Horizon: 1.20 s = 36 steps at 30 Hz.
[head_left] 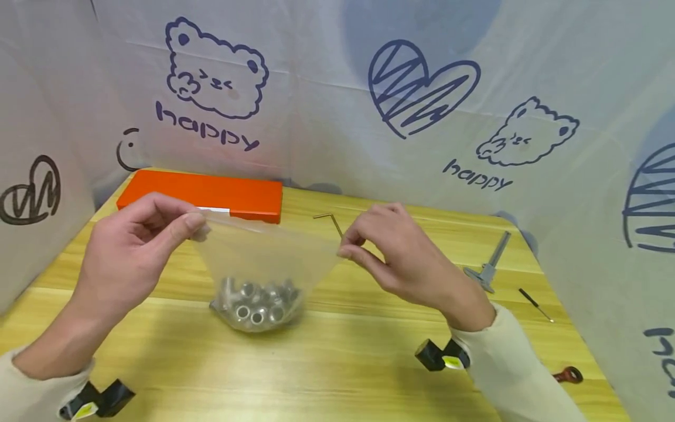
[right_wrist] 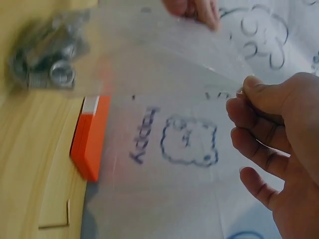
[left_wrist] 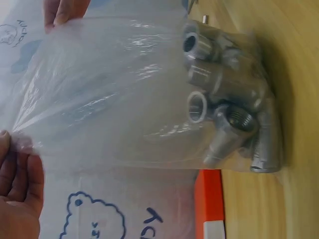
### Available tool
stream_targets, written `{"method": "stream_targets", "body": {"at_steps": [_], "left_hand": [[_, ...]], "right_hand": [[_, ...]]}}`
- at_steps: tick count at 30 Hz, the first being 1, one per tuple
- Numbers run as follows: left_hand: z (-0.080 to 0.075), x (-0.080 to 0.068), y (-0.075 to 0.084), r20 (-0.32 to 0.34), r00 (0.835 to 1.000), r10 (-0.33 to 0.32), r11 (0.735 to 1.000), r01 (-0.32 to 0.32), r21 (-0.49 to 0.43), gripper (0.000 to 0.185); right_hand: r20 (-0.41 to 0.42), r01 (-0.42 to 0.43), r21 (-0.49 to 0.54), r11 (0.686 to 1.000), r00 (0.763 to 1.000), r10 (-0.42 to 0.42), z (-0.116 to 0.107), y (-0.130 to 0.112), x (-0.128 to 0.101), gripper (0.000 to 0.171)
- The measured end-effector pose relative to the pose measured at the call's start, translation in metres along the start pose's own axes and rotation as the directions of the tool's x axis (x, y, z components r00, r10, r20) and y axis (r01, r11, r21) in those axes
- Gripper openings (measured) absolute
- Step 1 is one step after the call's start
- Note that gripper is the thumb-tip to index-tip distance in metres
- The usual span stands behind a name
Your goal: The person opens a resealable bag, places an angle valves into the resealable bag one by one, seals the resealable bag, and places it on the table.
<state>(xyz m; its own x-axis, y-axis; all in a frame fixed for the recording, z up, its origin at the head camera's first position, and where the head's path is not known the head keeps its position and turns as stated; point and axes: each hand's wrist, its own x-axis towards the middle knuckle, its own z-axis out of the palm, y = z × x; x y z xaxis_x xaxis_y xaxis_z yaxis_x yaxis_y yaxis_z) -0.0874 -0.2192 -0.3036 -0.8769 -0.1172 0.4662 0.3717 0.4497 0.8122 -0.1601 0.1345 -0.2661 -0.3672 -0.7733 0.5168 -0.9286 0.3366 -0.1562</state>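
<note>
— On the backdrop (head_left: 327, 117), what writing reads?
— "happy", printed under each bear drawing; hearts beside them. No label legible elsewhere.
— Containers?
— One clear bag (head_left: 263, 258), held up over the desk (head_left: 337, 363), its bottom resting on the wood. Metal fittings (head_left: 257, 303) lie heaped in the bottom.
— Hands?
— Left hand (head_left: 132, 252) pinches the bag's top left corner between thumb and fingers; right hand (head_left: 395, 255) pinches the top right corner likewise.
— Surroundings?
— Orange box (head_left: 203, 193) behind the bag; hex key (head_left: 329, 221) just beside the right hand; caliper (head_left: 489, 264), screwdriver (head_left: 535, 305) well apart at the right.
</note>
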Motion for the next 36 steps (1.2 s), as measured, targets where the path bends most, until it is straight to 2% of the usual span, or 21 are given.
{"method": "stream_targets", "body": {"at_steps": [4,7,9,11,14,16,20,22,26,30,33,34,36], "left_hand": [[-0.014,-0.005,0.005,0.054,0.998,-0.037,0.999,0.036,0.032,0.003],[-0.019,-0.009,0.009,0.093,0.993,-0.066,0.997,0.061,0.056,0.005],[-0.019,-0.009,0.009,0.120,0.987,-0.104,0.993,0.097,0.066,0.010],[-0.018,-0.003,0.004,0.155,0.975,-0.160,0.986,0.150,0.069,0.016],[-0.012,0.012,-0.013,0.217,0.939,-0.268,0.963,0.253,0.096,0.028],[-0.005,0.025,-0.030,0.258,0.906,-0.336,0.941,0.311,0.134,0.036],[0.011,0.049,-0.071,0.328,0.842,-0.427,0.903,0.377,0.207,0.043],[0.021,0.058,-0.091,0.357,0.818,-0.450,0.892,0.395,0.219,0.043],[0.037,0.070,-0.116,0.369,0.808,-0.459,0.887,0.392,0.245,0.038],[0.045,0.071,-0.124,0.371,0.804,-0.464,0.877,0.359,0.319,0.036],[0.041,0.066,-0.123,0.372,0.806,-0.461,0.868,0.324,0.376,0.046],[0.037,0.065,-0.121,0.370,0.808,-0.458,0.867,0.314,0.388,0.053],[0.024,0.062,-0.118,0.355,0.824,-0.442,0.863,0.282,0.420,0.065]], "right_hand": [[-0.020,0.008,0.066,0.998,1.000,-0.007,-0.004,-0.011,-0.002,0.007],[-0.028,-0.045,0.157,0.987,0.998,0.050,-0.008,-0.014,-0.005,0.007],[0.009,-0.134,0.242,0.961,0.991,0.136,-0.008,-0.013,-0.005,0.008],[0.078,-0.260,0.325,0.909,0.966,0.248,-0.003,-0.006,-0.001,0.008],[0.183,-0.446,0.373,0.813,0.895,0.407,0.016,0.014,0.008,0.009],[0.227,-0.525,0.352,0.774,0.851,0.474,0.035,0.032,0.015,0.013],[0.270,-0.594,0.190,0.782,0.797,0.540,0.079,0.067,0.026,0.019],[0.280,-0.608,0.082,0.790,0.774,0.567,0.098,0.080,0.031,0.020],[0.268,-0.616,-0.080,0.783,0.744,0.612,0.122,0.097,0.038,0.020],[0.292,-0.623,-0.127,0.772,0.720,0.630,0.134,0.101,0.036,0.023],[0.294,-0.634,-0.111,0.765,0.715,0.635,0.130,0.097,0.029,0.025],[0.275,-0.639,-0.101,0.763,0.719,0.638,0.126,0.095,0.025,0.028],[0.203,-0.648,-0.083,0.757,0.733,0.649,0.112,0.089,0.016,0.035]]}}
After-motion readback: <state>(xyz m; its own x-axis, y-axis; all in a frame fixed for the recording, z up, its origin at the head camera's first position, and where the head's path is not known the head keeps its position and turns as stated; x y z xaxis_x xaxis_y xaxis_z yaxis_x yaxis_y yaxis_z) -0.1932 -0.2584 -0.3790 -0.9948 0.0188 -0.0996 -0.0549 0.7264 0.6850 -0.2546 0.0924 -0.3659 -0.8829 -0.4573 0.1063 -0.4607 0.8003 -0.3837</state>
